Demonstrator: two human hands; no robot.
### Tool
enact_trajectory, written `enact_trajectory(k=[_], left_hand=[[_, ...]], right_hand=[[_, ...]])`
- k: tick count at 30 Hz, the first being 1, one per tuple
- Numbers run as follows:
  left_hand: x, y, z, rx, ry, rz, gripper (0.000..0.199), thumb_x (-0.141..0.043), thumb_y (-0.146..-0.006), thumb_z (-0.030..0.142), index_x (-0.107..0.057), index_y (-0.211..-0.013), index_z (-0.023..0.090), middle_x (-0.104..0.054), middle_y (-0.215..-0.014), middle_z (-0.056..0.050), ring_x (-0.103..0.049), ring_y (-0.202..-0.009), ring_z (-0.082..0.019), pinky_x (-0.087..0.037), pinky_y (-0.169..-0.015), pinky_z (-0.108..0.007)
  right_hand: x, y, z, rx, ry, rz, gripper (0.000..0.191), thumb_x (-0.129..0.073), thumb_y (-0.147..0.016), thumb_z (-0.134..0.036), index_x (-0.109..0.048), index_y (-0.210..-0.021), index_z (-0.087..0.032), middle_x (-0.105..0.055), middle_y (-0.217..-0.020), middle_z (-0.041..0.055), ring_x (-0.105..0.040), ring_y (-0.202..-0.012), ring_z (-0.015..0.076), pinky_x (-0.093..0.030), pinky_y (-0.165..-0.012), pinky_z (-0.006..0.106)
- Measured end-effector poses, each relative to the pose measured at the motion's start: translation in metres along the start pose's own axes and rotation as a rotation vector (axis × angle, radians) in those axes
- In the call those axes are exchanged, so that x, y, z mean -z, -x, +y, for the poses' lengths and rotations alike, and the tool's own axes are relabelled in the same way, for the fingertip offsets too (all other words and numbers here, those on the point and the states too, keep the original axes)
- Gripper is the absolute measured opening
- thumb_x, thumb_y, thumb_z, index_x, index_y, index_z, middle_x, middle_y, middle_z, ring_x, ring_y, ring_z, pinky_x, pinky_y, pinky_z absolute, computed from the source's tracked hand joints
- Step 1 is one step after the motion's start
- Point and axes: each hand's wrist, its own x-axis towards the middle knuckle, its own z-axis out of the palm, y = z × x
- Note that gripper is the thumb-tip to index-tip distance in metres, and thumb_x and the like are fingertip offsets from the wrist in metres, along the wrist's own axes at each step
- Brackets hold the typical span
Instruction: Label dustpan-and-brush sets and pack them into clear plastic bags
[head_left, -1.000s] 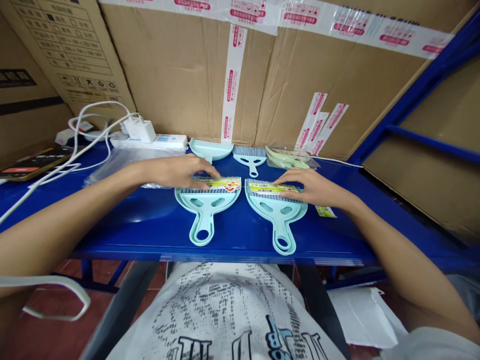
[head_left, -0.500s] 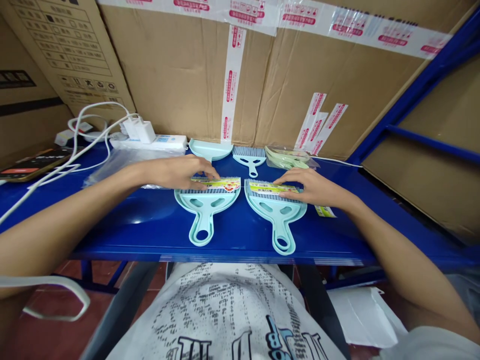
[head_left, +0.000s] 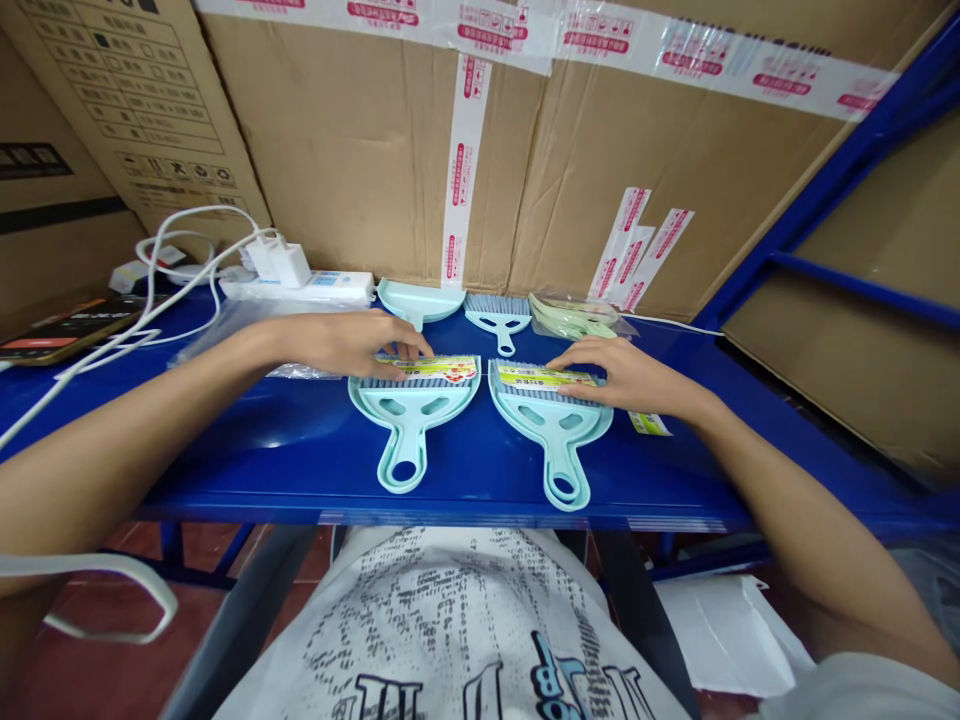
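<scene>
Two light-blue dustpan-and-brush sets lie side by side on the blue table, handles toward me. Each brush is nested in its pan, with a yellow and white label across the bristles. My left hand (head_left: 367,342) rests its fingers on the label's left part on the left dustpan-and-brush set (head_left: 409,425). My right hand (head_left: 619,372) lies over the right end of the other dustpan-and-brush set (head_left: 559,435), thumb and fingers apart and touching its label (head_left: 531,377). Both hands look open; the left fingertips are partly hidden.
Behind the sets are a loose blue dustpan (head_left: 421,300), a blue brush (head_left: 501,318) and a green set in clear plastic (head_left: 574,315). A power strip (head_left: 330,285), white cables and a phone (head_left: 75,328) are at left. Cardboard (head_left: 360,150) walls the back.
My left hand has shifted slightly left, its fingertips drawing back a little over the label. My right hand and both sets have hardly moved.
</scene>
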Motion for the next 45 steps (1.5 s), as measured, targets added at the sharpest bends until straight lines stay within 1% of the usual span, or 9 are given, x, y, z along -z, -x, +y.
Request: enact_trajectory(k=[6, 13, 18, 20, 24, 28, 32, 36, 45], left_hand=[[0.001, 0.000, 0.001, 0.011, 0.007, -0.004, 0.051, -0.063, -0.097, 0.049, -0.070, -0.138, 0.019, -0.076, -0.132, -0.010, -0.073, -0.112, -0.025, -0.055, -0.096, -0.030], [0.002, 0.001, -0.002, 0.024, -0.007, 0.028, 0.056, -0.065, -0.095, 0.049, -0.067, -0.143, 0.021, -0.075, -0.135, -0.009, -0.072, -0.114, -0.025, -0.055, -0.095, -0.030], [0.003, 0.002, -0.002, 0.027, -0.016, 0.029, 0.055, -0.065, -0.095, 0.050, -0.068, -0.141, 0.021, -0.075, -0.136, -0.009, -0.072, -0.117, -0.026, -0.054, -0.098, -0.032], [0.003, 0.002, -0.001, 0.031, -0.021, 0.024, 0.057, -0.065, -0.095, 0.052, -0.068, -0.142, 0.020, -0.074, -0.139, -0.009, -0.071, -0.120, -0.027, -0.053, -0.101, -0.033], [0.001, 0.002, 0.001, 0.039, -0.040, 0.005, 0.068, -0.065, -0.095, 0.061, -0.063, -0.148, 0.020, -0.068, -0.149, -0.011, -0.067, -0.130, -0.030, -0.050, -0.108, -0.034], [-0.001, 0.002, 0.001, 0.014, -0.044, -0.031, 0.073, -0.062, -0.097, 0.065, -0.058, -0.153, 0.019, -0.064, -0.154, -0.011, -0.066, -0.133, -0.030, -0.050, -0.109, -0.033], [-0.003, 0.002, 0.000, 0.013, -0.058, -0.011, 0.077, -0.063, -0.096, 0.065, -0.054, -0.156, 0.017, -0.061, -0.156, -0.014, -0.063, -0.138, -0.031, -0.048, -0.112, -0.034], [-0.004, 0.002, -0.002, 0.015, -0.064, 0.010, 0.079, -0.064, -0.096, 0.066, -0.053, -0.157, 0.017, -0.060, -0.158, -0.014, -0.061, -0.140, -0.031, -0.047, -0.115, -0.036], [-0.008, 0.000, -0.007, 0.026, -0.086, 0.036, 0.084, -0.068, -0.093, 0.067, -0.051, -0.159, 0.017, -0.058, -0.160, -0.015, -0.060, -0.141, -0.032, -0.047, -0.115, -0.036]], right_hand=[[0.000, 0.000, 0.001, 0.001, 0.022, 0.010, 0.043, -0.064, -0.100, -0.053, -0.079, -0.125, -0.022, -0.080, -0.122, 0.0093, -0.074, -0.111, 0.0295, -0.054, -0.100, 0.045], [0.001, 0.001, 0.002, 0.021, 0.047, 0.038, 0.041, -0.064, -0.101, -0.051, -0.079, -0.124, -0.021, -0.081, -0.121, 0.0098, -0.075, -0.109, 0.0278, -0.056, -0.098, 0.043], [0.002, 0.000, 0.002, 0.021, 0.059, 0.049, 0.040, -0.063, -0.101, -0.050, -0.080, -0.123, -0.021, -0.081, -0.120, 0.0098, -0.075, -0.107, 0.0274, -0.055, -0.099, 0.043], [0.001, 0.000, 0.002, 0.016, 0.055, 0.043, 0.040, -0.064, -0.101, -0.051, -0.080, -0.123, -0.022, -0.081, -0.120, 0.0094, -0.075, -0.107, 0.0276, -0.055, -0.099, 0.043], [0.001, 0.001, 0.002, 0.000, 0.039, 0.028, 0.043, -0.063, -0.100, -0.054, -0.080, -0.124, -0.023, -0.081, -0.121, 0.0095, -0.075, -0.109, 0.0284, -0.056, -0.098, 0.043], [0.001, 0.001, 0.002, -0.006, 0.043, 0.028, 0.042, -0.062, -0.101, -0.053, -0.080, -0.124, -0.023, -0.081, -0.122, 0.0091, -0.075, -0.109, 0.0282, -0.055, -0.099, 0.044], [0.002, 0.001, 0.002, -0.001, 0.049, 0.033, 0.041, -0.061, -0.102, -0.051, -0.080, -0.124, -0.021, -0.081, -0.120, 0.0103, -0.075, -0.107, 0.0279, -0.056, -0.099, 0.044], [0.002, 0.001, 0.002, 0.003, 0.048, 0.034, 0.041, -0.061, -0.102, -0.051, -0.080, -0.123, -0.021, -0.081, -0.120, 0.0102, -0.075, -0.108, 0.0284, -0.056, -0.097, 0.044], [0.002, 0.000, 0.002, 0.015, 0.059, 0.034, 0.040, -0.060, -0.103, -0.049, -0.080, -0.123, -0.021, -0.081, -0.120, 0.0098, -0.075, -0.108, 0.0273, -0.056, -0.097, 0.042]])
